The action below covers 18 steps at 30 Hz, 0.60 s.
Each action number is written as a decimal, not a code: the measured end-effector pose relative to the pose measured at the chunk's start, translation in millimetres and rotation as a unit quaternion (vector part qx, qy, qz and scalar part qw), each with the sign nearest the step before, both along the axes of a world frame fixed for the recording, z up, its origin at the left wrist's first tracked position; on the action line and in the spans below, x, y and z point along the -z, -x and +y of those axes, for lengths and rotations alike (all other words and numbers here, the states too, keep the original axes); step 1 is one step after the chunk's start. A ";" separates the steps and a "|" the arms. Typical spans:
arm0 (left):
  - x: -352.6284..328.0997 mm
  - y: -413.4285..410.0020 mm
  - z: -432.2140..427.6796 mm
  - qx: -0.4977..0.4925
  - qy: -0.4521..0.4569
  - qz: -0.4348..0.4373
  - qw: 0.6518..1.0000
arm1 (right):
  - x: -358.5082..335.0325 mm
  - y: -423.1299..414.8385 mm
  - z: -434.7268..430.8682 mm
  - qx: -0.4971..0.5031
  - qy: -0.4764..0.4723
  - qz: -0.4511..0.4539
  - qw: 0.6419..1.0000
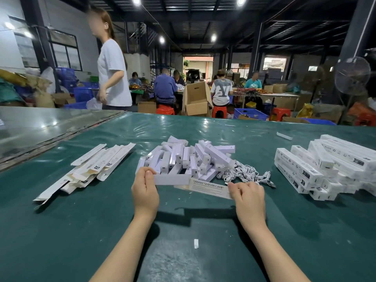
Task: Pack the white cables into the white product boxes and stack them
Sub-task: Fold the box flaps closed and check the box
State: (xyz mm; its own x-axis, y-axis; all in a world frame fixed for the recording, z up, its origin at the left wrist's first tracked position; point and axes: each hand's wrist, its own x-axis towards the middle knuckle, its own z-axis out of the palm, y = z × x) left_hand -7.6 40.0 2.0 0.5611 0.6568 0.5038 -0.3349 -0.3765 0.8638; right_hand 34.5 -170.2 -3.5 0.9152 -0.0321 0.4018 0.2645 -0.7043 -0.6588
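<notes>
My left hand point(144, 190) grips one end of a long white lamp bar point(173, 179) just above the green table. My right hand point(248, 197) pinches the end of a white product box point(209, 188) printed "SMART SENSOR LAMP". The bar's far end meets the box's open end between my hands. Behind them lies a heap of white lamp bars point(189, 157), and a tangle of white cables point(246, 173) lies to its right. A stack of packed white boxes point(325, 165) sits at the right. Flat unfolded boxes point(91, 167) lie fanned out at the left.
The green plastic-covered table point(183, 231) carries small paper scraps point(196, 243). A person in a white shirt point(113, 72) stands beyond the far left edge. Other workers sit at tables further back among cardboard cartons point(196, 100), red stools and blue crates. A fan point(352, 76) stands at the right.
</notes>
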 end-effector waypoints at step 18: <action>-4.1 1.7 -8.0 -0.051 -0.134 -0.042 0.989 | 4.3 -2.3 -2.8 -0.003 -0.037 0.010 0.999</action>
State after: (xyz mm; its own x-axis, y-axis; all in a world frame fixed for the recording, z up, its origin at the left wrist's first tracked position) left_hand -9.4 32.0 6.1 0.4469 0.5441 0.7101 -0.3503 -0.6240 0.6985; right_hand 36.9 -173.0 -7.8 0.9232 -0.0557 0.3803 0.2550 -0.6517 -0.7144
